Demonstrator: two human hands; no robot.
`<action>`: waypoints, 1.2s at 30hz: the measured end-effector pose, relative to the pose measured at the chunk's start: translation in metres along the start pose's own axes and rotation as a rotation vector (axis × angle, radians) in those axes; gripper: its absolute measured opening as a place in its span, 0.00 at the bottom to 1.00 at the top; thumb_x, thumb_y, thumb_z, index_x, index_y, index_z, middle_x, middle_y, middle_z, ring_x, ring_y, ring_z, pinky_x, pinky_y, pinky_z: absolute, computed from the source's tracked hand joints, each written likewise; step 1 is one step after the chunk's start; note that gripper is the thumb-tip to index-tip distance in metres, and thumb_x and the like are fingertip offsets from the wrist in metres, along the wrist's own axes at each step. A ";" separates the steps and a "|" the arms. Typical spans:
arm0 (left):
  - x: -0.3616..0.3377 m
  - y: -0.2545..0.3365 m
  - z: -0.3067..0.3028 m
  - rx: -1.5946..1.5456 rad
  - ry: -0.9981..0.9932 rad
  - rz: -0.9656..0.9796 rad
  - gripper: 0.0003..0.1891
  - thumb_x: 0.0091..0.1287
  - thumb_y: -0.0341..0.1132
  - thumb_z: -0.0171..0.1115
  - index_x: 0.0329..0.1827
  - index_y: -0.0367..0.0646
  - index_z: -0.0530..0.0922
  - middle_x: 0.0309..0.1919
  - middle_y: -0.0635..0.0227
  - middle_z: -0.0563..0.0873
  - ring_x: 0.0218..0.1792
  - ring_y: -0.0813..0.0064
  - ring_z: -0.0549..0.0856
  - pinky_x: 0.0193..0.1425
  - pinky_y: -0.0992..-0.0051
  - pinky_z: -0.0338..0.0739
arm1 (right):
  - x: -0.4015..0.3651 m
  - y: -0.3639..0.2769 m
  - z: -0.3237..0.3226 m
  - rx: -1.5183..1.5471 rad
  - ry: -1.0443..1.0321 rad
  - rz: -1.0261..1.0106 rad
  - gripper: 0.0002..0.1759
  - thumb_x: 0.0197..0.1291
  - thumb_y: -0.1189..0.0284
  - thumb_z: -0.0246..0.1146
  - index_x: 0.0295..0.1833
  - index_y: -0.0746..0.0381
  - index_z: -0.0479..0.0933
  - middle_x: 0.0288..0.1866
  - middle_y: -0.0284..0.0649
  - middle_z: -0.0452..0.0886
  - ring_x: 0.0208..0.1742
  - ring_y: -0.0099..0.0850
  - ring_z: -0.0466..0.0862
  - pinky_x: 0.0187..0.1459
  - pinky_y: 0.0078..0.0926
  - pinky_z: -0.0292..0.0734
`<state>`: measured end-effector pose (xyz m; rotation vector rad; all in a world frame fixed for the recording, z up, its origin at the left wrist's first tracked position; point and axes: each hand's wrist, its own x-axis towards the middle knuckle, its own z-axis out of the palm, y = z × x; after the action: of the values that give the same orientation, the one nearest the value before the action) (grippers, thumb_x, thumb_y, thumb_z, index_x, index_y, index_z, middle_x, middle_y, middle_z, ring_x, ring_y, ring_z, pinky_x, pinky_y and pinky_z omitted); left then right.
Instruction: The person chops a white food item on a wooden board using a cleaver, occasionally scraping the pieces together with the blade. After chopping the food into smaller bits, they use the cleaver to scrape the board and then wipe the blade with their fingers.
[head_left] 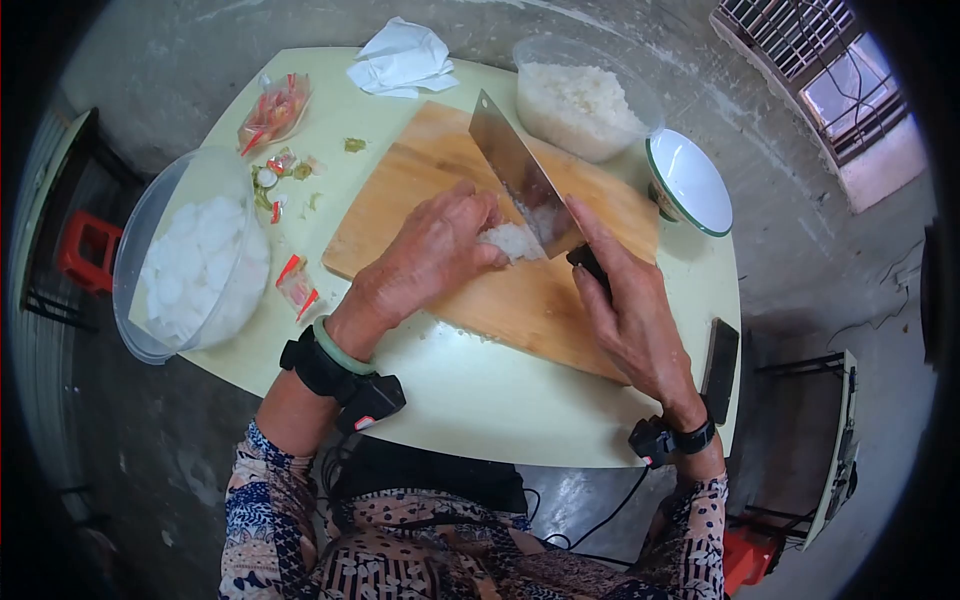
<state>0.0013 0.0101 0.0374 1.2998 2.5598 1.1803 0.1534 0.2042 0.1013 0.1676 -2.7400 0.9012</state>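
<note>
My right hand (635, 315) grips a cleaver (515, 170) by its black handle, the index finger stretched along the blade. The broad blade stands tilted over a wooden cutting board (395, 205), with white bits stuck low on its side. My left hand (435, 240) is on the left of the blade, its fingers curled around a small heap of translucent white chopped food (512, 241). That heap lies against the lower end of the blade, partly covered by the fingers.
A clear plastic bowl (122, 285) of white slices stands left. At the back are a clear tub (645, 105) of white chopped bits and crumpled tissue (402, 58). An enamel bowl (690, 185) and black phone (720, 370) lie right. Red-edged wrappers (296, 288) lie left of the board.
</note>
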 end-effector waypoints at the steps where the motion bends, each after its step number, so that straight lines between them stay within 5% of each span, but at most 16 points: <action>1: 0.001 -0.001 0.002 -0.004 0.004 -0.002 0.16 0.65 0.37 0.74 0.48 0.38 0.81 0.42 0.54 0.85 0.47 0.49 0.86 0.56 0.54 0.80 | 0.001 0.003 0.002 0.002 0.024 -0.052 0.38 0.69 0.85 0.58 0.85 0.62 0.63 0.56 0.62 0.84 0.53 0.62 0.85 0.55 0.52 0.79; 8: -0.001 0.005 0.002 -0.052 0.032 0.010 0.15 0.63 0.32 0.75 0.49 0.35 0.81 0.39 0.54 0.86 0.43 0.54 0.88 0.52 0.57 0.82 | -0.008 0.000 0.006 -0.032 -0.003 -0.037 0.40 0.69 0.85 0.58 0.86 0.60 0.62 0.56 0.62 0.84 0.50 0.61 0.86 0.53 0.53 0.80; 10: -0.001 0.006 0.000 -0.117 0.035 -0.050 0.14 0.64 0.31 0.74 0.48 0.35 0.81 0.38 0.53 0.86 0.42 0.54 0.88 0.51 0.57 0.82 | -0.008 -0.009 0.004 0.012 0.000 0.115 0.40 0.70 0.86 0.57 0.87 0.58 0.64 0.66 0.61 0.83 0.62 0.53 0.86 0.68 0.38 0.77; 13: -0.001 -0.007 0.002 -0.065 0.054 0.006 0.13 0.65 0.30 0.73 0.48 0.35 0.81 0.38 0.53 0.87 0.41 0.55 0.88 0.49 0.57 0.82 | -0.009 0.010 0.013 -0.077 -0.035 -0.061 0.40 0.68 0.86 0.58 0.86 0.60 0.62 0.56 0.61 0.84 0.50 0.59 0.86 0.53 0.52 0.80; 25: -0.004 0.004 -0.004 -0.017 0.097 -0.013 0.11 0.66 0.33 0.73 0.40 0.35 0.81 0.34 0.52 0.87 0.41 0.51 0.87 0.50 0.54 0.80 | -0.012 0.001 0.009 -0.025 0.013 -0.001 0.41 0.70 0.85 0.58 0.87 0.59 0.60 0.56 0.60 0.84 0.51 0.59 0.86 0.55 0.51 0.79; 31: 0.000 -0.001 -0.010 -0.003 -0.064 -0.071 0.12 0.65 0.38 0.72 0.41 0.38 0.82 0.34 0.54 0.88 0.46 0.49 0.86 0.54 0.53 0.78 | -0.013 0.001 0.010 -0.042 -0.027 -0.016 0.41 0.70 0.85 0.59 0.88 0.59 0.60 0.54 0.60 0.84 0.48 0.57 0.86 0.54 0.50 0.79; 36: -0.005 0.006 -0.012 -0.039 -0.022 -0.109 0.14 0.65 0.41 0.72 0.42 0.39 0.83 0.41 0.56 0.89 0.50 0.51 0.85 0.57 0.54 0.78 | -0.016 0.002 0.016 -0.051 0.003 -0.038 0.41 0.71 0.84 0.59 0.88 0.59 0.60 0.51 0.59 0.83 0.47 0.57 0.85 0.53 0.50 0.79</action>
<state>0.0039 0.0016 0.0481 1.1423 2.5430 1.1829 0.1649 0.1968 0.0839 0.2077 -2.7445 0.8202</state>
